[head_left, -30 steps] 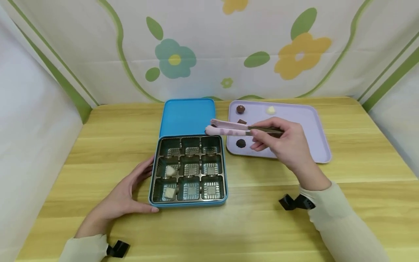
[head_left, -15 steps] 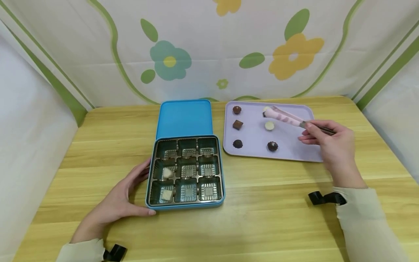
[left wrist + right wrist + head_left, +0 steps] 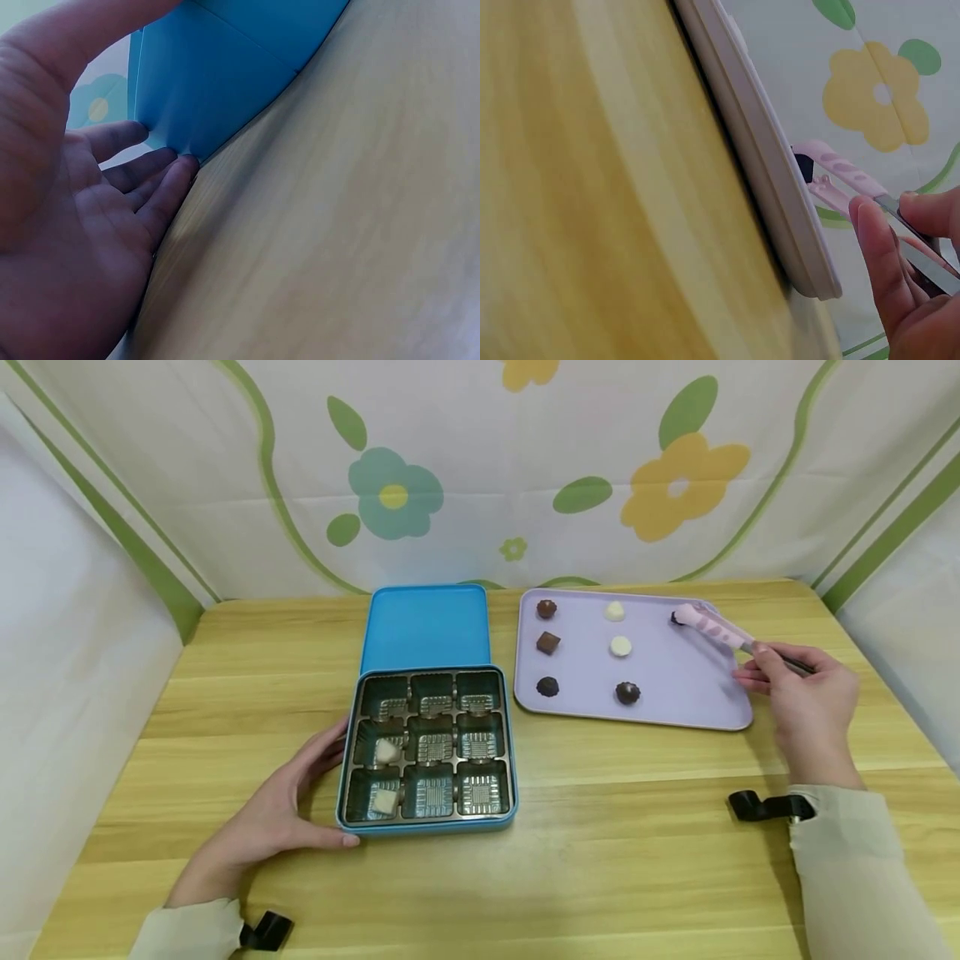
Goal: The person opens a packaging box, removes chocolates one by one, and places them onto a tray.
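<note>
In the head view, my right hand (image 3: pixel 813 710) pinches a pair of tongs (image 3: pixel 712 625) with pink paw-shaped ends, reaching over the right part of a lilac tray (image 3: pixel 690 693). Between the tong tips is a small dark chocolate (image 3: pixel 804 166); whether it touches the tray I cannot tell. A blue tin (image 3: pixel 435 828) with a gold divided insert stands left of the tray. One white chocolate (image 3: pixel 387 752) lies in its middle-left compartment, another white chocolate (image 3: pixel 386 802) in the front-left one. My left hand (image 3: pixel 277 818) rests against the tin's left side, fingertips (image 3: pixel 184 166) touching its wall, thumb at the front corner.
Several chocolates stay on the tray: brown ones (image 3: pixel 548 643) and dark ones (image 3: pixel 627 692), with two white ones (image 3: pixel 620 647) towards the back. Behind the tin lies the blue lid (image 3: pixel 426 627). A flowered cloth (image 3: pixel 480 468) hangs behind the wooden table (image 3: pixel 600 877).
My right hand has carried the tongs and dark chocolate rightwards, from above the tin's back right corner to the tray's right part. The left hand has stayed at the tin.
</note>
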`<state>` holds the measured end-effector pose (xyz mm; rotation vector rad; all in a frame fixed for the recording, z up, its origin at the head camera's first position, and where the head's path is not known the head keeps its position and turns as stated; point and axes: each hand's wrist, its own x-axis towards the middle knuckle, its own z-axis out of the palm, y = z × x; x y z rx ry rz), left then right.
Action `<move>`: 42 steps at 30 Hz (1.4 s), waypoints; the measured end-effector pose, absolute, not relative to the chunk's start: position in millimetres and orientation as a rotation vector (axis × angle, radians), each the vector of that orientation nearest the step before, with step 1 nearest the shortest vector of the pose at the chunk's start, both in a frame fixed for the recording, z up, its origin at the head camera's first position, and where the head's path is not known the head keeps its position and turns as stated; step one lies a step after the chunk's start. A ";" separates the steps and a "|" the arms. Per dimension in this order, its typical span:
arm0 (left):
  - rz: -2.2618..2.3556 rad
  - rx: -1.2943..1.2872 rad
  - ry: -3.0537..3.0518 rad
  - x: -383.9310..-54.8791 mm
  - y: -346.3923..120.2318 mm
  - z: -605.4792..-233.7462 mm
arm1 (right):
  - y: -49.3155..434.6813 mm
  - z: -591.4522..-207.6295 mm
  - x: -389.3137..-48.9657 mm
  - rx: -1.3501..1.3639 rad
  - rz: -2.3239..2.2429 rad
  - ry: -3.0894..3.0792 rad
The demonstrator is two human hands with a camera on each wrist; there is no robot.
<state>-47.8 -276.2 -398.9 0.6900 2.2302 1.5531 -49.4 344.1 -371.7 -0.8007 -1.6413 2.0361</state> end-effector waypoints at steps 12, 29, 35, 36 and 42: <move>1.539 0.679 2.244 -49.2 -276.2 -400.5 | 345.6 -375.3 -48.9 -0.841 1.966 -1.651; 1.525 0.658 2.245 -49.4 -276.9 -399.0 | 340.6 -367.8 -46.4 -0.849 1.890 -1.678; 1.527 0.639 2.237 -49.8 -276.0 -397.5 | 337.2 -360.5 -46.5 -0.835 1.872 -1.675; 1.526 0.637 2.239 -49.9 -275.9 -397.4 | 336.6 -359.9 -46.7 -0.841 1.869 -1.681; 1.531 0.626 2.226 -49.1 -275.8 -397.2 | 334.7 -359.6 -47.9 -0.867 1.857 -1.720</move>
